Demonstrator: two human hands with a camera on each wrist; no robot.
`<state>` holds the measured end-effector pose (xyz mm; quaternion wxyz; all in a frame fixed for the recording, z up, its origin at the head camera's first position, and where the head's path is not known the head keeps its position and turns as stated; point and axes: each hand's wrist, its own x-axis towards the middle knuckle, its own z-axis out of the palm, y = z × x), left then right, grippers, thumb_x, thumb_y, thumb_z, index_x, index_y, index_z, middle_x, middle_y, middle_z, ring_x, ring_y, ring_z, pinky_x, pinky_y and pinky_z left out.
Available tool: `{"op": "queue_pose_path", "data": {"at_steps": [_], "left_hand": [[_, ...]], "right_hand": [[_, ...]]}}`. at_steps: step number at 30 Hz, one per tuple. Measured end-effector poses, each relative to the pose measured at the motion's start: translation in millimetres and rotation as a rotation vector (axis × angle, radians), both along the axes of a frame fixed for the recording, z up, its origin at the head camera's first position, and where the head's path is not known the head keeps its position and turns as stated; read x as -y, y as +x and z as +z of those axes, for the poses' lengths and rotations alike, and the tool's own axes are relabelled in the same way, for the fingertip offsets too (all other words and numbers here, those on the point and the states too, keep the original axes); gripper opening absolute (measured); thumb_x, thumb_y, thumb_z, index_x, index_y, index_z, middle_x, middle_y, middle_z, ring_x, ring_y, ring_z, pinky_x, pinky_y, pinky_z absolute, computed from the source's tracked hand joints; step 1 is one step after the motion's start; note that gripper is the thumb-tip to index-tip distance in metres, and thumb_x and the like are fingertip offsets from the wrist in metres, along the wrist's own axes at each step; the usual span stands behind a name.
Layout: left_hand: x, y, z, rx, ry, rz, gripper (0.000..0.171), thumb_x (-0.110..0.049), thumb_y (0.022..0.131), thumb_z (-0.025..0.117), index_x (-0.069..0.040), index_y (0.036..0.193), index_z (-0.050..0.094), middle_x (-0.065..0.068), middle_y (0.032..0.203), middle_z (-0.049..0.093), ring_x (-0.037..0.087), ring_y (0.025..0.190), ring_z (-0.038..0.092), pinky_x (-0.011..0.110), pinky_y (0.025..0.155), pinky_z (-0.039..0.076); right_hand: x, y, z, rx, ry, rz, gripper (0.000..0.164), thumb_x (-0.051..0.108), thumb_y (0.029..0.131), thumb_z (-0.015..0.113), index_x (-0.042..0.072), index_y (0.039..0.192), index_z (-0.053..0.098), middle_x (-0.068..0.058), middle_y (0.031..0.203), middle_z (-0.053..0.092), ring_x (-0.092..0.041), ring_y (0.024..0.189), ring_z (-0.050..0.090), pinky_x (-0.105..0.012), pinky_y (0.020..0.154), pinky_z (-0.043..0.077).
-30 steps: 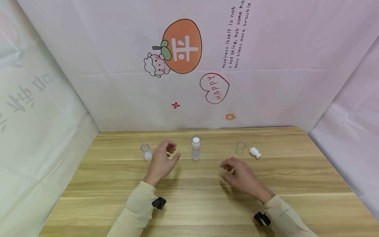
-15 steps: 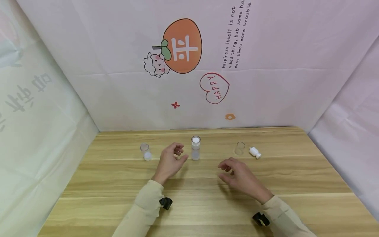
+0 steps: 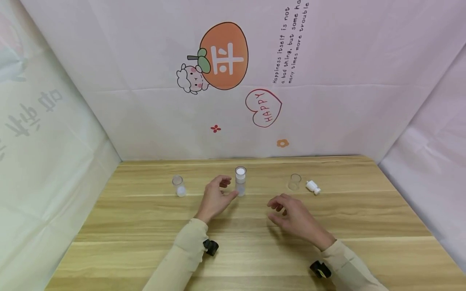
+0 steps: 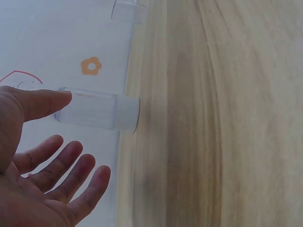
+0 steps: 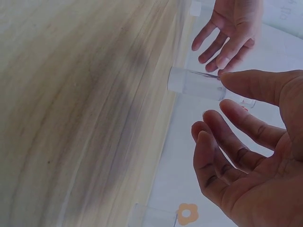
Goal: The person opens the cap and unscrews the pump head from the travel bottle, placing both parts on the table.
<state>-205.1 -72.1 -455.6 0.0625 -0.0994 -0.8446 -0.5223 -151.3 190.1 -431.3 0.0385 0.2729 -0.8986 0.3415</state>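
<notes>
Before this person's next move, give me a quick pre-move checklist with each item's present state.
1. Middle container standing upright on the table: ok.
2. Left hand gripping it: not ok; the fingers are not closed round it.
3. Left hand touching it: cannot tell; the thumb overlaps it in the left wrist view, but contact is unclear.
4. Right hand free: ok; it holds nothing, fingers loosely bent.
5. White piece upright: not ok; it lies on its side beside the clear cup.
6. Left container apart from the left hand: ok.
</notes>
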Motion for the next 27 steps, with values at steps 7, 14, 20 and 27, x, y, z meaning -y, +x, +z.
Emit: {"op": "queue_pose_path", "data": {"at_steps": [7, 14, 20, 27], "left_hand": [[-8, -5.3, -4.9, 0.002, 0.018, 0.005, 0.045, -0.008, 0.085, 0.082, 0.003, 0.124, 0.062, 0.017, 0.116, 0.065, 0.032, 0.108, 0.061, 0.046, 0.091, 0.054], [-15, -10.6, -10.0, 0.004, 0.049, 0.008, 0.045, -0.010, 0.084, 0.083, 0.002, 0.123, 0.062, 0.019, 0.116, 0.065, 0.038, 0.110, 0.061, 0.049, 0.091, 0.053], [-18, -13.6, -13.5, 0.006, 0.048, 0.020, 0.046, -0.012, 0.085, 0.083, 0.002, 0.124, 0.061, 0.015, 0.115, 0.066, 0.032, 0.108, 0.061, 0.045, 0.090, 0.053], [-21, -16.5, -16.8, 0.016, 0.078, 0.020, 0.046, -0.011, 0.085, 0.082, 0.001, 0.124, 0.061, 0.014, 0.115, 0.066, 0.030, 0.108, 0.062, 0.045, 0.090, 0.054]], "right_hand": [[0, 0.8, -0.1, -0.006, 0.002, 0.001, 0.021, 0.003, 0.087, 0.079, 0.006, 0.106, 0.070, -0.008, 0.098, 0.067, -0.027, 0.086, 0.064, -0.035, 0.069, 0.057], [0, 0.8, -0.2, -0.002, 0.007, -0.002, 0.022, 0.003, 0.087, 0.079, 0.005, 0.107, 0.070, -0.008, 0.098, 0.067, -0.025, 0.087, 0.064, -0.035, 0.070, 0.057], [1, 1.5, 0.6, 0.011, 0.010, 0.004, 0.021, 0.003, 0.088, 0.078, 0.004, 0.107, 0.070, -0.008, 0.099, 0.068, -0.026, 0.087, 0.064, -0.036, 0.070, 0.057], [1, 2.0, 0.5, 0.016, 0.012, 0.003, 0.021, 0.003, 0.088, 0.078, 0.003, 0.107, 0.070, -0.008, 0.099, 0.067, -0.025, 0.087, 0.064, -0.036, 0.070, 0.057]]}}
